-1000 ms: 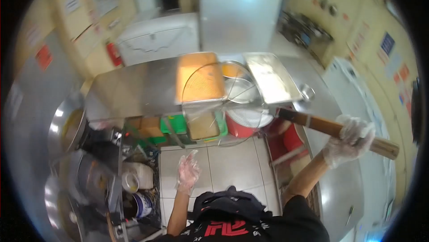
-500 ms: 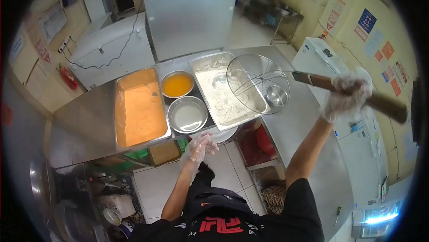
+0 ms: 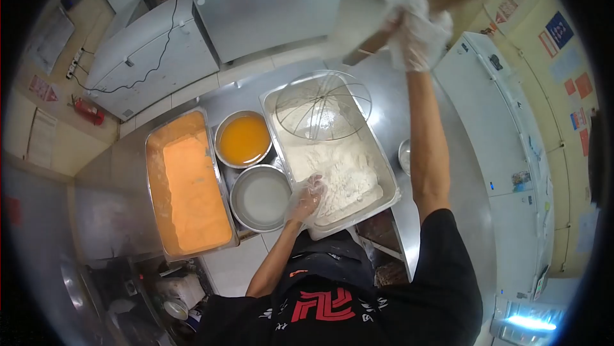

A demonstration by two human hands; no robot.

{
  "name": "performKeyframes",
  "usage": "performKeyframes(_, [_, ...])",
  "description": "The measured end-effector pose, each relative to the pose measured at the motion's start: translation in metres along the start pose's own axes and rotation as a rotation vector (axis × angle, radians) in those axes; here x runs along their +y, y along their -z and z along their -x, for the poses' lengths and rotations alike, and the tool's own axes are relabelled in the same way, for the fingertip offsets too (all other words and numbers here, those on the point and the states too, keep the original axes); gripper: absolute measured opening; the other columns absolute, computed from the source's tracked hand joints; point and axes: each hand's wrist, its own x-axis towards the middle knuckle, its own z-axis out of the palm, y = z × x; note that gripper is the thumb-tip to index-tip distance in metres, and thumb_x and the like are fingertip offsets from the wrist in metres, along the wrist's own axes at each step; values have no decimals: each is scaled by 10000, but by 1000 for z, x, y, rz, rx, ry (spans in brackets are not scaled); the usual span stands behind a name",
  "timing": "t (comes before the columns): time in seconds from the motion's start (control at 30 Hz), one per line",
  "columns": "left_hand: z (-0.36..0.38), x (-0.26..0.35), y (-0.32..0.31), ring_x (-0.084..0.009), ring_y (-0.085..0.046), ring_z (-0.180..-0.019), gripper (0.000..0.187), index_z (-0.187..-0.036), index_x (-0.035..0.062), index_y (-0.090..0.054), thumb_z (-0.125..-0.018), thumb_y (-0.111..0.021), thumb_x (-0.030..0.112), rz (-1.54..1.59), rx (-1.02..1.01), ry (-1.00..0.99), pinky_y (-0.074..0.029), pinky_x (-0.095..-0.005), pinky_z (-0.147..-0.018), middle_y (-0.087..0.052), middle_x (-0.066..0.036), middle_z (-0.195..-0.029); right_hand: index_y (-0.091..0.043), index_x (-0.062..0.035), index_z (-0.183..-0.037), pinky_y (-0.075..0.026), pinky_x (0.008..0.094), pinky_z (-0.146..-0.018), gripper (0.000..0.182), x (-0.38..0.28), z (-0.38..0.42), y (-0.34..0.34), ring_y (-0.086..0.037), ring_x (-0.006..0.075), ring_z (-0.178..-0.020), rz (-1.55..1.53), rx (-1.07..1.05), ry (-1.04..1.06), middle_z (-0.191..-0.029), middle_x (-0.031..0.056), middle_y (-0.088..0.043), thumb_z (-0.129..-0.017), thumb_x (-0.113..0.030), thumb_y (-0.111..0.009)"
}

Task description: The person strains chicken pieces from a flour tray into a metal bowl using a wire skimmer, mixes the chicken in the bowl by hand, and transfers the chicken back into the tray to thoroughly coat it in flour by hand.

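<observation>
My right hand (image 3: 419, 26), in a clear plastic glove, is closed around the wooden handle of a wire skimmer (image 3: 313, 80). Its round mesh head hangs over the far end of a deep steel tray of white flour (image 3: 377, 215). At the tray's near left side is my gloved left hand (image 3: 310, 194), its fingers spread loosely at the flour with nothing visible in them. Left of the tray stand a steel bowl of orange liquid (image 3: 244, 140) and, nearer me, a bowl of cloudy water (image 3: 261, 199).
A second tray holds orange powder (image 3: 195, 192) at the left of the steel table (image 3: 102, 208). A small metal bowl (image 3: 404, 156) sits right of the flour, partly behind my right forearm. White chest freezers (image 3: 150, 52) stand beyond, and a fire extinguisher (image 3: 87, 110) hangs on the left wall.
My right hand has swung left and away from me, carrying the skimmer further over the flour tray. My left hand has come up from below the table edge to the flour.
</observation>
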Motion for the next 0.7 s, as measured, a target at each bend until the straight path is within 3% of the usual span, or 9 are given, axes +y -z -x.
performKeyframes(0.1, [-12,-15,-14,-263,-488,-1021,402,-1165,29,-428,-826,-526,222,-113,178,-25,-429,-353,-815,-487,-167,-1112,-549,1,-823,-471,283,-533,271,40,-18,-43,-563,146,-549,205,-188,-213,-676,81,-589,-794,-264,-599])
performKeyframes(0.17, [-10,-6,-14,-291,-456,-1065,467,-1197,13,-396,-818,-533,248,-382,171,83,-408,-375,-848,-454,-192,-1157,-601,-3,-915,-445,220,-465,254,102,-57,-59,-562,116,-522,-212,-249,-271,-675,35,-613,-776,-211,-646])
performKeyframes(0.23, [-16,-1,-13,-319,-424,-1108,533,-1230,-3,-364,-810,-540,274,-655,147,178,-387,-397,-881,-421,-218,-1202,-588,-3,-825,-449,223,-486,213,130,-79,-74,-554,101,-529,-273,-363,-297,-648,30,-597,-771,-199,-650])
performKeyframes(0.33, [-9,-27,-33,-387,-340,-1172,628,-1270,-55,-284,-812,-517,305,-658,227,253,-297,-434,-962,-341,-269,-1265,-572,-44,-758,-434,235,-488,192,175,-93,-85,-533,88,-519,-77,-422,-196,-595,0,-557,-777,-222,-641])
performKeyframes(0.4, [-6,-74,-45,-376,-232,-1248,651,-1318,-9,-228,-854,-438,397,-581,276,144,-198,-443,-1024,-260,-254,-1332,-591,-62,-779,-413,242,-487,229,222,-91,-90,-507,79,-516,136,-393,174,-581,-12,-538,-778,-287,-632])
performKeyframes(0.43, [-9,-74,-49,-376,-232,-1248,651,-1318,-9,-228,-854,-438,397,-586,277,160,-198,-443,-1024,-260,-254,-1332,-591,-62,-779,-413,242,-487,229,236,-87,-92,-507,79,-516,127,-396,160,-581,-12,-538,-778,-287,-632])
performKeyframes(0.5, [-12,-73,-52,-381,-232,-1246,662,-1327,-21,-190,-857,-439,374,-668,245,267,-200,-449,-1023,-255,-273,-1325,-614,-70,-837,-388,243,-479,296,259,-82,-92,-483,76,-515,-94,-415,-403,-590,-14,-534,-776,-360,-617])
performKeyframes(0.6, [-17,-62,-55,-399,-277,-1218,662,-1325,-28,-197,-850,-456,352,-725,231,333,-220,-445,-1015,-273,-285,-1311,-609,-64,-816,-366,239,-464,337,230,-83,-91,-448,76,-495,-79,-371,-486,-567,-20,-501,-796,-399,-580])
performKeyframes(0.7, [-23,-55,-55,-400,-336,-1180,640,-1308,-25,-254,-845,-462,365,-704,213,461,-251,-431,-1001,-324,-275,-1287,-595,-71,-761,-347,239,-439,370,215,-89,-105,-436,70,-478,-224,-524,-367,-542,-23,-482,-828,-429,-526])
